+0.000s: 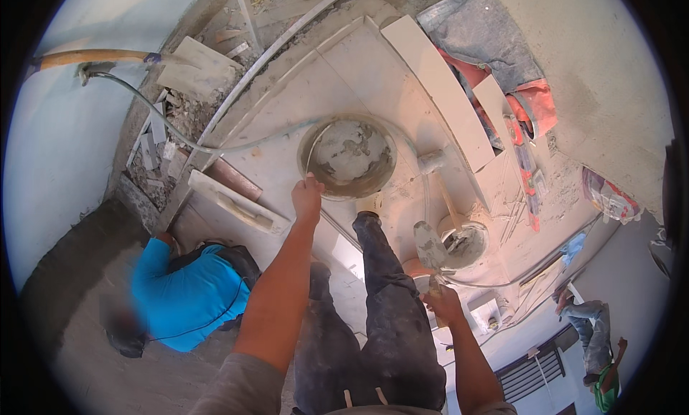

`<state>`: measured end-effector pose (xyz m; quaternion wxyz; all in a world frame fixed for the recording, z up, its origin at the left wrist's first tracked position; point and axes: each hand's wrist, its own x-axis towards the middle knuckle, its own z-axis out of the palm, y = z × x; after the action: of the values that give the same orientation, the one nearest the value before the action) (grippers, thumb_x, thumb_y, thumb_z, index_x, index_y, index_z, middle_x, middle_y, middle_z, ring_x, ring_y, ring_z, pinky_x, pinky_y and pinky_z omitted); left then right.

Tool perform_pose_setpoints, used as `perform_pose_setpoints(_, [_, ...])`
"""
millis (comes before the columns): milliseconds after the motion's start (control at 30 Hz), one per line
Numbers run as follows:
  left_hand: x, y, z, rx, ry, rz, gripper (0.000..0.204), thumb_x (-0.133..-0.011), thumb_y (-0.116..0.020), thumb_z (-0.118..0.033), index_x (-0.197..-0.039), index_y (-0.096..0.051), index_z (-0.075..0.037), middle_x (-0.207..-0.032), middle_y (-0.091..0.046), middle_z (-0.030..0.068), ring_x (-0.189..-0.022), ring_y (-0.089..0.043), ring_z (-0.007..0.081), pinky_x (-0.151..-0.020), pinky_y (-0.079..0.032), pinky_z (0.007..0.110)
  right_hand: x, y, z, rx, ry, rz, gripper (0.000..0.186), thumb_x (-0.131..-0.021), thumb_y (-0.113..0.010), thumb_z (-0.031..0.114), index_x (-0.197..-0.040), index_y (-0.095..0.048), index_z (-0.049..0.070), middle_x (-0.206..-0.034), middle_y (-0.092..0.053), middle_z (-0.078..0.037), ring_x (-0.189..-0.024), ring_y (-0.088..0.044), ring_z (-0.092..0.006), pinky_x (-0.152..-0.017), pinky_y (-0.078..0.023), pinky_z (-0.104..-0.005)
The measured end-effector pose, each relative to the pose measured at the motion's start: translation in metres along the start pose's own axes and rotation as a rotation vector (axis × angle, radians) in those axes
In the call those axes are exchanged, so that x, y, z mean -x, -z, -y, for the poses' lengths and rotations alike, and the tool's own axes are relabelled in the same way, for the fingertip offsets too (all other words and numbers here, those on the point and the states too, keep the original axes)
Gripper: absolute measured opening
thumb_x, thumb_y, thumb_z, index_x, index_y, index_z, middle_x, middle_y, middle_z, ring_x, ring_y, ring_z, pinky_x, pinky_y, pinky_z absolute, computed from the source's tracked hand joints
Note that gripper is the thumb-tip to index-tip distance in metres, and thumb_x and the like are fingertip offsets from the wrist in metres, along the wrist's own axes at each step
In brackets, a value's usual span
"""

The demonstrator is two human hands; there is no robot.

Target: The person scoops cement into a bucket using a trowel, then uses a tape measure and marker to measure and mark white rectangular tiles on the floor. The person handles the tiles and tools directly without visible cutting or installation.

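Sleeves of bright blue mark a co-worker [190, 293] crouched at my far left, beside a long float [237, 202] lying on the pale tiled floor [287, 99]. My left hand [307, 197] reaches forward, fingers curled over the near rim of the round mortar pan [348, 158], which sits on the tiles just ahead of my boot. A clear hose [165, 124] loops past it. To the right, my right hand [443, 302] is clenched around the handle of a trowel [429, 246], blade up and caked grey, near a small bucket [465, 244] and a mallet [438, 172]. Farther right, tile strips [438, 85] lean across rubble.
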<state>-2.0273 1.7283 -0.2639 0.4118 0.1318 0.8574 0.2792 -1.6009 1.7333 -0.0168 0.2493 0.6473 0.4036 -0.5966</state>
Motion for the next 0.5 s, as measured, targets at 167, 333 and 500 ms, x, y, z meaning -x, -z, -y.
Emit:
perform_pose_setpoints(167, [-0.009,0.116,0.106,-0.133,0.24,-0.011,0.047,-0.094,-0.064,-0.031,-0.119,-0.063,0.008,-0.113,-0.07,0.0299,-0.107,-0.069,0.0398,-0.094,-0.053,0.044,-0.09,-0.035,-0.049,0.05,0.201,-0.143,0.048,-0.086,-0.074,0.038,-0.118,-0.067,0.003,-0.091,-0.07,-0.016,-0.084,-0.068,-0.0277,-0.073,-0.053,-0.0413])
perform_pose_setpoints(333, [0.119,0.171,0.139,-0.54,0.224,0.335,0.057,-0.093,-0.067,-0.039,-0.125,-0.063,0.008,-0.119,-0.07,0.0286,-0.115,-0.067,0.0389,-0.1,-0.051,0.043,-0.175,-0.038,-0.043,-0.105,0.142,-0.299,0.039,-0.084,-0.079,0.033,-0.089,-0.068,-0.003,-0.066,-0.065,-0.01,-0.056,-0.065,-0.0185,-0.054,-0.052,-0.0347])
perform_pose_setpoints(500, [0.271,0.132,0.137,-0.825,0.323,0.86,0.063,-0.096,-0.062,-0.051,-0.133,-0.061,-0.001,-0.127,-0.067,0.0257,-0.12,-0.064,0.0416,-0.103,-0.049,0.048,-0.238,-0.001,0.003,-0.076,0.023,-0.211,0.064,-0.084,-0.072,0.052,-0.103,-0.069,-0.009,-0.101,-0.07,-0.032,-0.101,-0.068,-0.0463,-0.09,-0.051,-0.05])
